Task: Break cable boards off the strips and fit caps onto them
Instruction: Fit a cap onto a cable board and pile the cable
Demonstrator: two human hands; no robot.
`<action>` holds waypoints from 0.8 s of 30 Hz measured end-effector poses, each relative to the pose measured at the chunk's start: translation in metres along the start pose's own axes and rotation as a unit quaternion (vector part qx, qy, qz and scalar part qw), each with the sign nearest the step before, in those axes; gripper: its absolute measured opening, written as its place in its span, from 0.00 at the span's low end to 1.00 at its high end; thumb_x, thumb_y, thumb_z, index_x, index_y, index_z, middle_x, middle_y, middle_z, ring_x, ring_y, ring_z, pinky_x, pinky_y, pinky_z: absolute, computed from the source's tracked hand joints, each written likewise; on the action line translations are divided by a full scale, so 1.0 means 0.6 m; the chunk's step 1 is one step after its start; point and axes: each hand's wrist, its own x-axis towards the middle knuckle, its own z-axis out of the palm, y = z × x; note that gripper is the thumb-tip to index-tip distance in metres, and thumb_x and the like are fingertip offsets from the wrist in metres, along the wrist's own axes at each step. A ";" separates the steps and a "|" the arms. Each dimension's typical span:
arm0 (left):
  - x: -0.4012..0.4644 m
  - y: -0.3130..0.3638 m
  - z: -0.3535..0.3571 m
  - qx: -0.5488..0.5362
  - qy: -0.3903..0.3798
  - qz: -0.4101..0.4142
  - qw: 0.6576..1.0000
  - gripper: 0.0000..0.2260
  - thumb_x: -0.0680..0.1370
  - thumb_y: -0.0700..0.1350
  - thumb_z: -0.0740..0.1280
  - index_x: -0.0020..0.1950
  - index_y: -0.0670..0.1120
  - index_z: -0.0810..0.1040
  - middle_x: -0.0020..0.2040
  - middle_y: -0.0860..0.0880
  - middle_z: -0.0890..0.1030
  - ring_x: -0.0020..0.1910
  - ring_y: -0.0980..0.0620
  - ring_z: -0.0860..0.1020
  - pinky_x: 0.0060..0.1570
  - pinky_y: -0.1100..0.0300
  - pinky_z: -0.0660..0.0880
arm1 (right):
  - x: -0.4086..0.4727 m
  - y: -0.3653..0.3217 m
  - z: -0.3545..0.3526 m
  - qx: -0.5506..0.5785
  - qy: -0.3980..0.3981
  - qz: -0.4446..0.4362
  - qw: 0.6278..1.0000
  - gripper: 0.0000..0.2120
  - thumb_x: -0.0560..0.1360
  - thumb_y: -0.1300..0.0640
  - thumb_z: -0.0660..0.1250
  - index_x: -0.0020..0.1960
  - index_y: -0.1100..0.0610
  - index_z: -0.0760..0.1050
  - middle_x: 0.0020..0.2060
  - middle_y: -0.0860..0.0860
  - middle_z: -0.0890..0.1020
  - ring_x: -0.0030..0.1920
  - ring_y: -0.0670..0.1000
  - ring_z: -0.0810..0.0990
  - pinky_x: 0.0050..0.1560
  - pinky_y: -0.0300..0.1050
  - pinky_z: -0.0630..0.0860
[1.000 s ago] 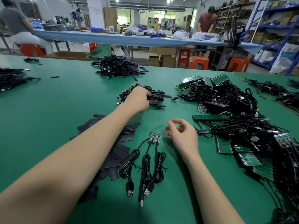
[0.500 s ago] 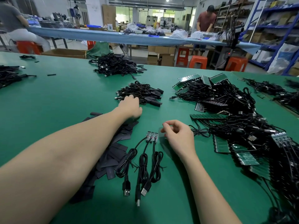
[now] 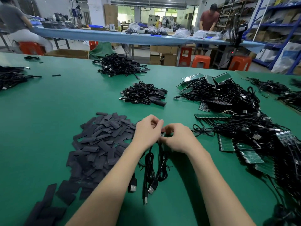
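Your two hands meet at the middle of the green tabletop, and they hide most of what they work on. Only a sliver of the small cable boards shows in the gap between them. Your left hand has its fingers curled in toward the boards, though whether they actually pinch them is covered. Your right hand is also curled, its fingers pinching the boards at their near side. The black cables trail from under your hands toward you, their USB plugs lying flat. The caps, flat black sleeves, lie in a loose heap just left of your left hand. To the right, the green strips are half buried in tangled cable, partly cut off by the frame edge.
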 end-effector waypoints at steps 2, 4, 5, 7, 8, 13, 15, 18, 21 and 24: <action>-0.007 0.008 -0.005 -0.029 0.010 0.009 0.999 0.06 0.79 0.50 0.68 0.44 0.50 0.78 0.38 0.57 0.80 0.36 0.68 0.76 0.38 0.75 0.68 | 0.003 -0.001 -0.003 0.050 -0.006 0.019 0.999 0.15 0.72 0.48 0.76 0.55 0.48 0.76 0.48 0.46 0.80 0.48 0.49 0.80 0.43 0.41 0.74; -0.006 0.016 -0.015 -0.075 0.001 -0.003 0.997 0.05 0.79 0.50 0.69 0.44 0.51 0.78 0.41 0.56 0.81 0.40 0.66 0.77 0.45 0.69 0.73 | 0.003 0.003 -0.004 0.184 -0.006 0.043 0.982 0.14 0.71 0.55 0.79 0.50 0.50 0.75 0.41 0.47 0.80 0.38 0.49 0.78 0.36 0.38 0.72; -0.005 0.018 -0.020 -0.110 -0.024 -0.026 0.993 0.05 0.78 0.50 0.70 0.46 0.50 0.79 0.43 0.54 0.83 0.43 0.60 0.79 0.49 0.64 0.75 | 0.001 0.006 -0.007 0.276 -0.014 0.053 0.960 0.13 0.71 0.59 0.79 0.50 0.51 0.77 0.38 0.48 0.81 0.35 0.49 0.77 0.36 0.38 0.74; -0.012 0.021 -0.029 -0.207 -0.093 -0.092 0.969 0.06 0.77 0.49 0.72 0.48 0.47 0.80 0.45 0.49 0.84 0.43 0.53 0.81 0.48 0.59 0.77 | -0.005 0.014 -0.016 0.434 -0.041 0.059 0.898 0.11 0.71 0.64 0.78 0.50 0.55 0.80 0.35 0.51 0.83 0.32 0.49 0.78 0.38 0.40 0.78; -0.017 0.021 -0.031 -0.262 -0.124 -0.122 0.949 0.05 0.77 0.47 0.72 0.49 0.47 0.80 0.43 0.49 0.84 0.39 0.53 0.81 0.42 0.63 0.75 | -0.008 0.018 -0.020 0.480 -0.050 0.061 0.874 0.11 0.71 0.64 0.77 0.50 0.55 0.81 0.35 0.52 0.84 0.31 0.47 0.79 0.37 0.39 0.79; -0.032 0.022 -0.044 -0.394 -0.170 -0.180 0.885 0.04 0.78 0.42 0.71 0.52 0.46 0.79 0.40 0.49 0.83 0.34 0.57 0.79 0.33 0.67 0.74 | -0.016 0.016 -0.025 0.564 -0.094 0.087 0.816 0.14 0.66 0.63 0.78 0.50 0.59 0.81 0.34 0.50 0.85 0.33 0.44 0.82 0.37 0.38 0.80; -0.033 0.025 -0.048 -0.399 -0.180 -0.174 0.882 0.05 0.77 0.41 0.71 0.52 0.45 0.79 0.40 0.49 0.83 0.33 0.58 0.78 0.30 0.68 0.73 | -0.019 0.015 -0.029 0.591 -0.110 0.098 0.793 0.19 0.62 0.61 0.78 0.52 0.60 0.81 0.38 0.50 0.86 0.36 0.44 0.83 0.37 0.37 0.80; -0.034 0.032 -0.050 -0.415 -0.193 -0.164 0.874 0.08 0.75 0.41 0.72 0.53 0.45 0.80 0.41 0.49 0.83 0.35 0.57 0.79 0.37 0.66 0.74 | -0.021 0.015 -0.038 0.626 -0.127 0.109 0.761 0.18 0.62 0.61 0.77 0.51 0.60 0.82 0.37 0.49 0.85 0.34 0.43 0.82 0.36 0.36 0.80; -0.034 0.035 -0.048 -0.457 -0.217 -0.176 0.845 0.13 0.69 0.44 0.74 0.53 0.45 0.80 0.42 0.49 0.83 0.38 0.54 0.78 0.46 0.61 0.73 | -0.024 0.014 -0.040 0.673 -0.136 0.127 0.716 0.15 0.62 0.63 0.77 0.48 0.60 0.82 0.36 0.51 0.84 0.32 0.45 0.81 0.34 0.37 0.81; -0.038 0.036 -0.047 -0.503 -0.231 -0.209 0.806 0.11 0.68 0.44 0.74 0.49 0.47 0.80 0.38 0.50 0.83 0.32 0.57 0.80 0.34 0.66 0.76 | -0.027 0.011 -0.035 0.713 -0.151 0.134 0.671 0.15 0.63 0.64 0.75 0.49 0.61 0.81 0.38 0.54 0.85 0.34 0.48 0.83 0.36 0.39 0.83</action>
